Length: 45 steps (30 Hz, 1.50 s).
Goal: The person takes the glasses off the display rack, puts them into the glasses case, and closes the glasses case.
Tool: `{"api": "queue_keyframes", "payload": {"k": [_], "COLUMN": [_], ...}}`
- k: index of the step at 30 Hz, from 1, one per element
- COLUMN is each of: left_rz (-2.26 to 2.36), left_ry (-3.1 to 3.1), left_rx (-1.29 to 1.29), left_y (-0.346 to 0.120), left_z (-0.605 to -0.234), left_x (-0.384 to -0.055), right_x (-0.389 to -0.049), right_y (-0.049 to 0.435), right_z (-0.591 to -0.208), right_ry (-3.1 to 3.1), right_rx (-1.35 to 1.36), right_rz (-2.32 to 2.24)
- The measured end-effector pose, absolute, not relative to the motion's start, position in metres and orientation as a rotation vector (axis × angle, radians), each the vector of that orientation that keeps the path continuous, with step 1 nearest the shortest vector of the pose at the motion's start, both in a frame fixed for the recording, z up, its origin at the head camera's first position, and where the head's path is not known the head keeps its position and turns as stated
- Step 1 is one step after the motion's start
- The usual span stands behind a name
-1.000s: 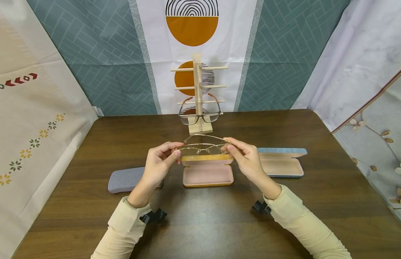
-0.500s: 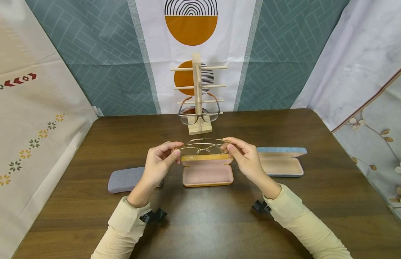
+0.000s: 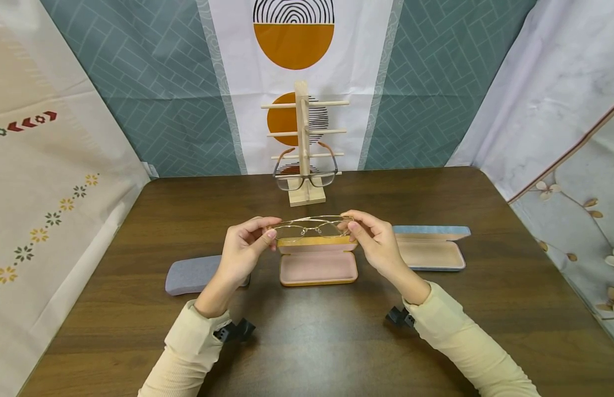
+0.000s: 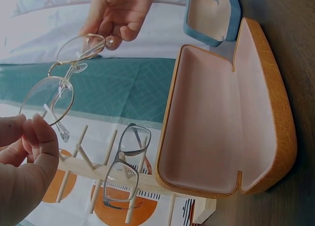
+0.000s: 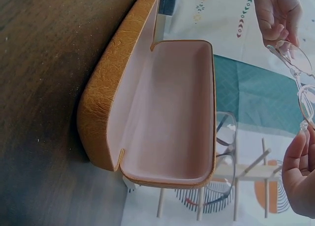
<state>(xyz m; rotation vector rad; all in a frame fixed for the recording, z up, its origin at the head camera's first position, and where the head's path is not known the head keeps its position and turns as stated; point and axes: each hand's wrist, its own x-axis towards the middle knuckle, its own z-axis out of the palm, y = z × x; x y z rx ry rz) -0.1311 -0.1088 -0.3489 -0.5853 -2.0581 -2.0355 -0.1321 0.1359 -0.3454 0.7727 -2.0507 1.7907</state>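
Gold-rimmed eyeglasses [image 3: 289, 234] are held up between both hands, above the raised lid of an orange-yellow glasses case. My left hand [image 3: 244, 245] pinches the left end of the frame with thumb and fingers. At the opposite end, my right hand [image 3: 378, 242] pinches the frame beside the hinge. Both temples lie folded across behind the lenses. The case [image 3: 318, 268] is open, with a bare pink lining. In the left wrist view, the thin round rims and clear nose pads of the eyeglasses [image 4: 63, 90] show close up.
A wooden display stand [image 3: 302, 118] at the back bears grey-framed eyeglasses [image 3: 321, 181] with orange temple tips. A closed grey-blue case [image 3: 193, 274] lies at left, partly behind the left forearm. At right an open blue case [image 3: 431, 256] shows a beige lining.
The temple by my right hand, raised above the frame earlier, has come down and folded in against the lenses. Both hands have kept their place.
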Motion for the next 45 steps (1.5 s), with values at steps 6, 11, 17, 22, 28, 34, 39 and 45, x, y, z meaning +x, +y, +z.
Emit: {"api": "queue_keyframes", "payload": {"k": [6,11,17,22,28,34,39,45], "left_rz": [-2.025,-2.014,-1.991,-1.969,-1.928,-1.897,-1.872,-1.871], "left_ry": [-2.06,-2.061,-2.066,-2.067,-2.066,-2.075,-2.118,-2.166], "left_rx": [-0.597,-0.619,-0.66,-0.682,-0.692,-0.687,-0.648,-0.616], "left_y": [-0.109,-0.109,-0.111,-0.112,-0.113,-0.113,-0.114,-0.113], "left_z": [-0.35,-0.35,-0.352,-0.354,-0.355,-0.357,-0.357,-0.353], "left_x": [-0.132,-0.132,-0.134,-0.135,-0.136,-0.135,-0.134,-0.132], "right_x": [-0.133,-0.14,-0.146,-0.147,-0.147,-0.147,-0.147,-0.147], "right_y": [0.137,0.141,0.146,0.147,0.148,0.148,0.148,0.148], "right_z": [-0.347,-0.359,-0.369,-0.371,-0.373,-0.374,-0.373,-0.374], "right_ry": [-2.037,-2.025,-2.011,-1.98,-1.965,-1.918,-1.878,-1.865], "right_rx": [0.781,0.784,0.8,0.831,0.83,0.837,0.858,0.896], "right_rz": [1.814,1.832,1.86,1.9,1.945,1.984,2.003,1.992]}}
